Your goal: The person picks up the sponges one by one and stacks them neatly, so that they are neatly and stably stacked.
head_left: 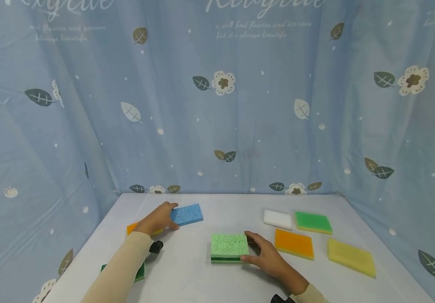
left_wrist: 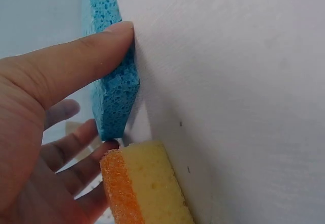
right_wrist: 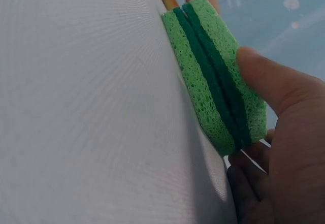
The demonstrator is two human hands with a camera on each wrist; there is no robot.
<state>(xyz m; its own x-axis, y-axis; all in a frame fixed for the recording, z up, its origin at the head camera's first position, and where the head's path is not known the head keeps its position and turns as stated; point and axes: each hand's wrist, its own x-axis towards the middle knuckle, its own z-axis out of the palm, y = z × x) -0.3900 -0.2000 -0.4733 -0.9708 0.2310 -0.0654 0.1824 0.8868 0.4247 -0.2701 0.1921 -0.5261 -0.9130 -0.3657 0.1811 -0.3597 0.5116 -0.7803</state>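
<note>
At the back left, my left hand (head_left: 159,219) holds the left end of a blue sponge (head_left: 188,214) flat on the table. The left wrist view shows the thumb pressed along one edge of it, with the other fingers partly hidden behind. My right hand (head_left: 268,259) grips the right end of a light green sponge (head_left: 229,244) near the middle. This one lies on a second green sponge (right_wrist: 195,82), dark scouring layers facing each other. Thumb at the front, index finger at the far corner; the remaining fingers are mostly hidden in the head view.
Below my left forearm lie an orange-and-yellow sponge (left_wrist: 157,183) and a dark green one (head_left: 140,273), both partly covered. On the right are a white sponge (head_left: 277,219), a green-topped sponge (head_left: 313,221), an orange one (head_left: 294,243) and a yellow one (head_left: 351,256). Blue curtains (head_left: 225,118) surround the table.
</note>
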